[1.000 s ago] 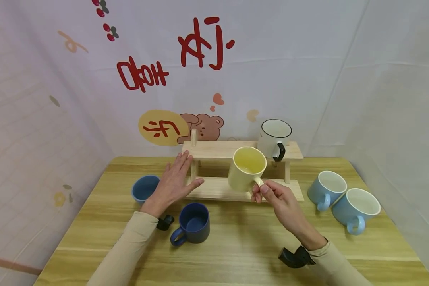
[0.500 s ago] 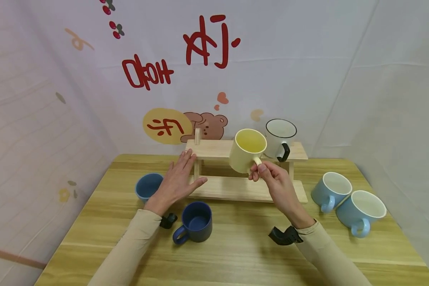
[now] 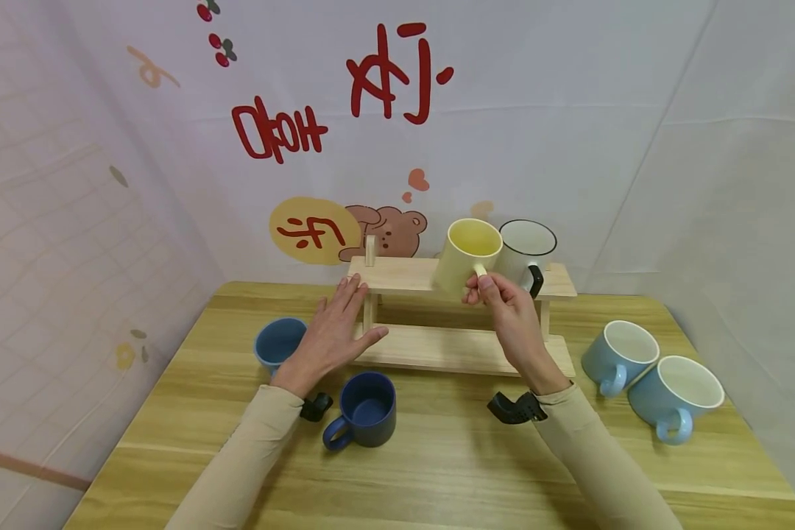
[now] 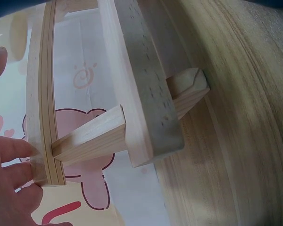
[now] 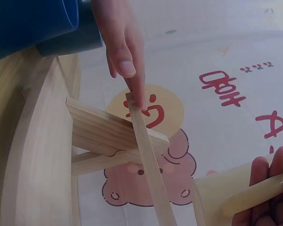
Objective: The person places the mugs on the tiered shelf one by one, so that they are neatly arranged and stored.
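Note:
My right hand (image 3: 513, 320) pinches the handle of a pale yellow mug (image 3: 464, 261) between thumb and fingers. The mug is upright and overlaps the upper board (image 3: 397, 274) of a two-tier wooden rack in the head view; its handle (image 5: 254, 194) shows in the right wrist view. Left of the mug, my left hand (image 3: 331, 335) touches the end of that board with fingers extended and thumb spread. A white mug with a black rim and black handle (image 3: 536, 281) stands on the board's right end, partly hidden by the yellow mug and right hand.
A dark blue mug (image 3: 369, 414) stands in front of the rack on the wooden table (image 3: 437, 478). Partly behind the left hand is a medium blue mug (image 3: 274, 344). Two light blue mugs (image 3: 612, 361) sit at the right. The rack's lower board (image 3: 430, 349) runs below.
My right hand has raised the yellow mug and moved it away from me, from in front of the rack to the upper board beside the white mug. The left hand stays at the board's end.

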A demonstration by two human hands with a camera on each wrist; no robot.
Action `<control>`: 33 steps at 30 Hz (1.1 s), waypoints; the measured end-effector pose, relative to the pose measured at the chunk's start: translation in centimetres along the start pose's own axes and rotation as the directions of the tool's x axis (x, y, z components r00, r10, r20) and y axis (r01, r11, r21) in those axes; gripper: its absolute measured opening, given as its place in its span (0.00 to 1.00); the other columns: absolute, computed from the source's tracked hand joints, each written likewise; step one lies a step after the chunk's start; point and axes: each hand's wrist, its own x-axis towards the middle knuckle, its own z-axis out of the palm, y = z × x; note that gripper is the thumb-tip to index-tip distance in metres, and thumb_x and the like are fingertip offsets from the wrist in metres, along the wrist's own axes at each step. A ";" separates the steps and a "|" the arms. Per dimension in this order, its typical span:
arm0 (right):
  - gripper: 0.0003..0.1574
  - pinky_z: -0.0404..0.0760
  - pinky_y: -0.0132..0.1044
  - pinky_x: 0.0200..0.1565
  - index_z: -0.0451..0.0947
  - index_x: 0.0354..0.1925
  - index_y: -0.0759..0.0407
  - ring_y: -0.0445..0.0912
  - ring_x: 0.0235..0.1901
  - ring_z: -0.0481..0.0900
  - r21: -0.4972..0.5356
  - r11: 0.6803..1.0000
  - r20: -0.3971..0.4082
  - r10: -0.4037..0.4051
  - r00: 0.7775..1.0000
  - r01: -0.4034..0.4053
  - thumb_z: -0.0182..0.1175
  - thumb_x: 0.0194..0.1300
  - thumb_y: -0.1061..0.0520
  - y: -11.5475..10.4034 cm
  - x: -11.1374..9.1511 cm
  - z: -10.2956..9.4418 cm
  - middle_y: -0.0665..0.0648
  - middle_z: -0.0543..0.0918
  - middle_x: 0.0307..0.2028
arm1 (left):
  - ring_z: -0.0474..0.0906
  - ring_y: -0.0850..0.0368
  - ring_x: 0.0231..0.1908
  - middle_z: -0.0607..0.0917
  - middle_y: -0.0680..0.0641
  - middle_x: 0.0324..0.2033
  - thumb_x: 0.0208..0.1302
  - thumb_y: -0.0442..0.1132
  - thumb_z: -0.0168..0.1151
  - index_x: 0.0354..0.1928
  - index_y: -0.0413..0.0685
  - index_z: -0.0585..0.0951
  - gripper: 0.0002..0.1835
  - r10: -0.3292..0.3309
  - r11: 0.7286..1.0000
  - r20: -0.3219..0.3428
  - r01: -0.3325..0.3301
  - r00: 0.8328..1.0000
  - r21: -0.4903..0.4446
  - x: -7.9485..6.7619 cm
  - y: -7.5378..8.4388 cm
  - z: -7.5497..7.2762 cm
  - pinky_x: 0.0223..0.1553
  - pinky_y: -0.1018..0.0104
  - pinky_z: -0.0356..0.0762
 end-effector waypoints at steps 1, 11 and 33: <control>0.26 0.81 0.38 0.56 0.79 0.47 0.75 0.46 0.39 0.85 -0.004 1.000 -0.006 0.005 1.000 -0.005 0.49 0.84 0.51 0.1 0.2 0.0 0.57 0.82 0.33 | 0.36 0.49 0.82 0.47 0.46 0.83 0.71 0.72 0.52 0.83 0.46 0.53 0.52 -0.001 1.000 0.000 0.001 1.000 0.001 0.0 0.0 0.0 0.77 0.37 0.41; 0.29 0.75 0.38 0.61 0.78 0.51 0.76 0.46 0.42 0.82 -0.026 0.998 -0.034 0.048 0.998 -0.049 0.50 0.83 0.48 1.2 1.7 0.4 0.55 0.83 0.33 | 0.35 0.50 0.82 0.46 0.46 0.83 0.71 0.72 0.51 0.83 0.46 0.53 0.51 -0.003 1.000 -0.001 0.003 1.000 0.001 0.0 0.1 0.0 0.77 0.37 0.41; 0.29 0.72 0.43 0.58 0.84 0.56 0.65 0.47 0.54 0.78 -0.158 0.972 -0.045 0.171 0.984 -0.176 0.57 0.79 0.42 0.5 2.2 -0.1 0.64 0.87 0.51 | 0.34 0.47 0.82 0.42 0.43 0.83 0.74 0.67 0.55 0.82 0.43 0.53 0.49 -0.002 0.999 -0.009 0.002 1.000 -0.046 -1.0 1.2 -0.4 0.76 0.35 0.38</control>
